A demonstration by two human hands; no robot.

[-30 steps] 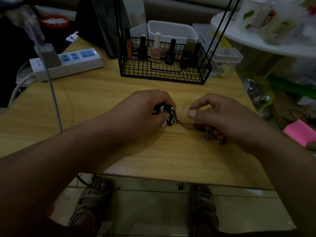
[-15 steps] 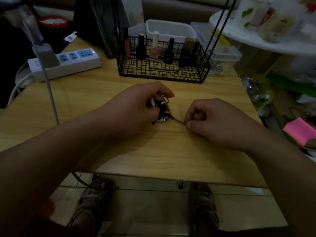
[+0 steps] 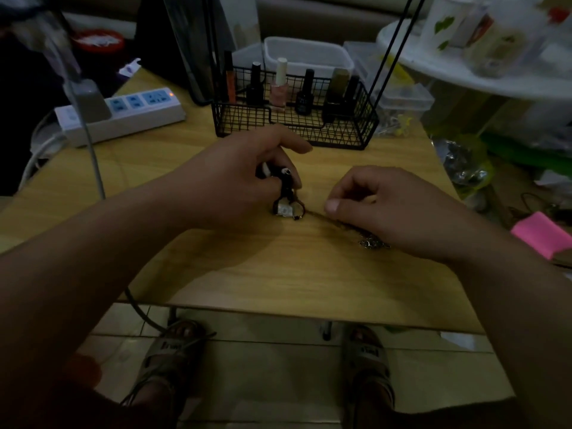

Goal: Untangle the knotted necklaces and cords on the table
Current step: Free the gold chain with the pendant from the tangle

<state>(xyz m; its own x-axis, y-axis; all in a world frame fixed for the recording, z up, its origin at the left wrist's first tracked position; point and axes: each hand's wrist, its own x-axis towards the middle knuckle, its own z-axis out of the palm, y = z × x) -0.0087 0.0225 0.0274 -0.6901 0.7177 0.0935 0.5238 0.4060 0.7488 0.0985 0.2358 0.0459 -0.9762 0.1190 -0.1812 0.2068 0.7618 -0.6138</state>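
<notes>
At the worktop's [image 3: 278, 274] centre, the left hand [image 3: 241, 184] grips the knotted cluster [image 3: 286, 207]. At its three o'clock, the right hand [image 3: 393, 205] pinches a thin chain [image 3: 315, 215]. Best to feed slack gently and not yank.

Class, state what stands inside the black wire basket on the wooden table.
Inside the black wire basket stand a pink bottle with a white cap, several dark black-capped bottles and a slim orange tube. The mesh partly hides their bases; labels are unreadable.

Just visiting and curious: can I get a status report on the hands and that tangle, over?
Left hand grips the dark knotted bundle. Right hand pinches a thin chain leading out of it. Wire basket stands behind, apart.
</notes>
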